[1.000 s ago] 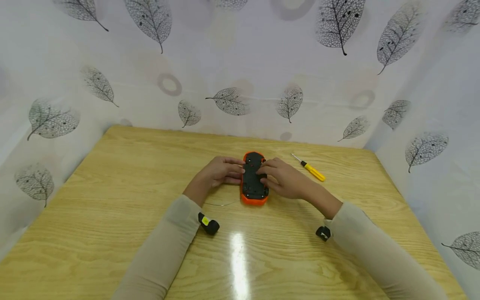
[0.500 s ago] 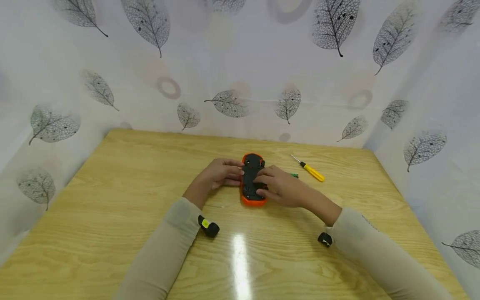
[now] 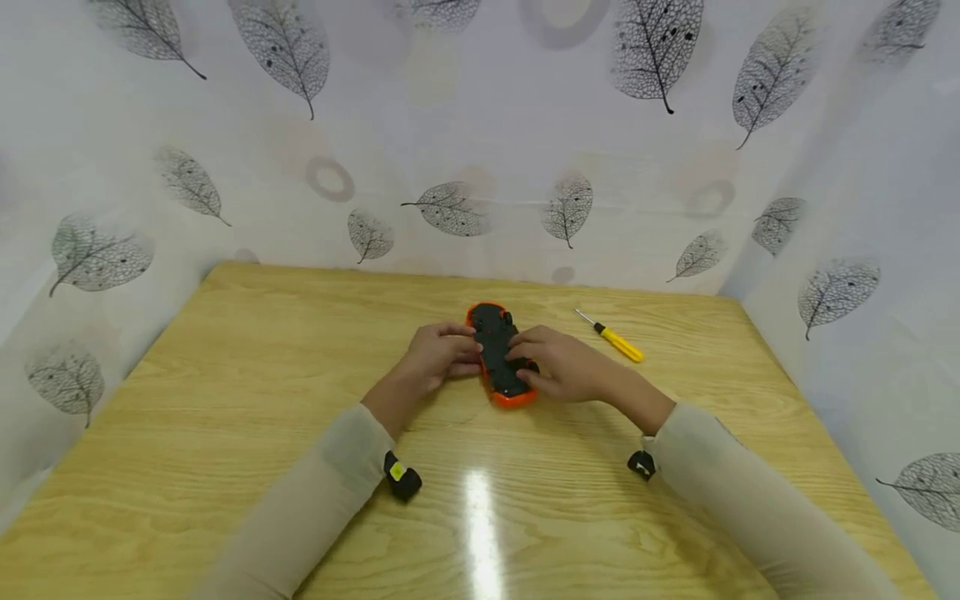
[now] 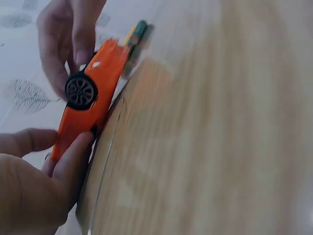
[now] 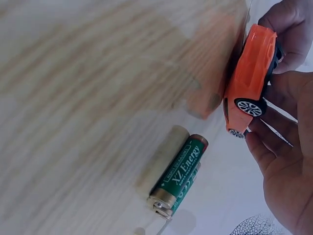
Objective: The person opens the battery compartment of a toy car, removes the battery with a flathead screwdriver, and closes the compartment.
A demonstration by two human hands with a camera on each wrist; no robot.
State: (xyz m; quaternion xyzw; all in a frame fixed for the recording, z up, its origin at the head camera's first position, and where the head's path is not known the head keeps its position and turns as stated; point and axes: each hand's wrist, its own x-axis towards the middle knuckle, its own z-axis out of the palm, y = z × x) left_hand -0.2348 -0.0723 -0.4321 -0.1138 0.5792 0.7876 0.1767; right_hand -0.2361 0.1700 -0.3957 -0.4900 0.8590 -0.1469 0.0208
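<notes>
An orange toy car [image 3: 491, 333] lies upside down near the table's middle, its black underside facing up. My left hand [image 3: 435, 357] grips the car's left side; the left wrist view shows its thumb and fingers on either side of the orange body [image 4: 105, 73]. From the right, my right hand [image 3: 566, 365] curls its fingers onto the underside, with the thumb low by the right edge. In the right wrist view, my right hand [image 5: 288, 166] has its fingertips at a silver-spoked wheel [image 5: 250, 107]. What lies under those fingertips is hidden.
Two green batteries [image 5: 182, 164] lie side by side on the table by my right hand. A yellow-handled screwdriver [image 3: 621, 342] lies farther right. A thin wire-like strand [image 4: 105, 161] runs along the table near my left hand. Leaf-printed cloth [image 3: 510, 150] hangs behind the table.
The toy car has turned, its far end swinging left, and both hands have shifted along with it. The bit of green battery seen beyond my right hand half a second ago is now covered.
</notes>
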